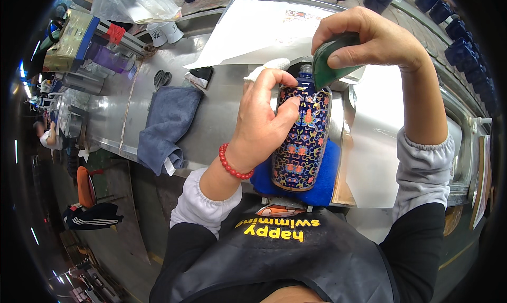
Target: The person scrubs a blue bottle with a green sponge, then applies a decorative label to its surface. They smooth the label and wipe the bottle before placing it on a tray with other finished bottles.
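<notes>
A dark blue bottle (301,144) with a colourful floral pattern lies in front of me, its bare neck pointing away. My left hand (264,115) steadies it, with thumb and index finger bent onto its upper part. Part of that hand's grip is hidden behind the bottle's side. Pinched in my right hand (369,44) is a flat dark green scraper (338,65), its edge against the bottle's shoulder near the neck. A white wrapped piece (269,68) shows beside my left fingers; I cannot make out whether it covers a finger. Bright blue cloth (327,171) lies under the bottle.
White sheets (253,31) with small printed patterns lie at the back. On the metal table to the left are a grey-blue cloth (171,113), scissors (162,79) and a small black item (200,76). Several dark blue vessels (462,52) line the far right.
</notes>
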### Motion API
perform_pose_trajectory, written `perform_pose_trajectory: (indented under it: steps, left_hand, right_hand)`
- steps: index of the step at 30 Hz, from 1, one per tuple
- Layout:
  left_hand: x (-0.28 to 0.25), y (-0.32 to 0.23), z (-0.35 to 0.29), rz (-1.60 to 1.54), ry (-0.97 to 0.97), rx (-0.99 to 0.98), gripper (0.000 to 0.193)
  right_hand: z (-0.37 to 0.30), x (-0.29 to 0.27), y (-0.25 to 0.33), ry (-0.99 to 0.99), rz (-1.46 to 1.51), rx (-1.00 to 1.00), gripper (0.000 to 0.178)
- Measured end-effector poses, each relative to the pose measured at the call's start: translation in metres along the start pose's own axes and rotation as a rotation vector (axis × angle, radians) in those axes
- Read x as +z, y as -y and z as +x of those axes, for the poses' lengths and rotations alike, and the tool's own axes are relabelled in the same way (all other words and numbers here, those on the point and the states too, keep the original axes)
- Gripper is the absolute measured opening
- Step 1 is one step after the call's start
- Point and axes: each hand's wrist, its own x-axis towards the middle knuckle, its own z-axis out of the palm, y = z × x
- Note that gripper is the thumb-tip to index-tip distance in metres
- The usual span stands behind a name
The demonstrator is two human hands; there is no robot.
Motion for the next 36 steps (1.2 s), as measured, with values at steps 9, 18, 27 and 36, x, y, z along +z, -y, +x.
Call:
perform_pose_trajectory:
  steps: [9, 18, 27, 36]
  left_hand:
    - [0.0, 0.001, -0.001, -0.035, 0.015, -0.018, 0.021]
    - [0.001, -0.003, -0.003, -0.127, 0.014, -0.152, 0.021]
    - [0.001, -0.003, -0.005, -0.116, 0.012, -0.143, 0.021]
    - [-0.001, -0.003, -0.007, -0.108, 0.018, -0.146, 0.022]
  right_hand:
    - [0.007, 0.0, 0.004, 0.028, 0.046, 0.047, 0.033]
    - [0.005, 0.004, 0.003, -0.037, 0.071, 0.032, 0.033]
    - [0.004, 0.002, 0.004, 0.0, 0.045, 0.041, 0.033]
    - [0.008, 0.009, 0.021, -0.02, -0.043, 0.098, 0.029]
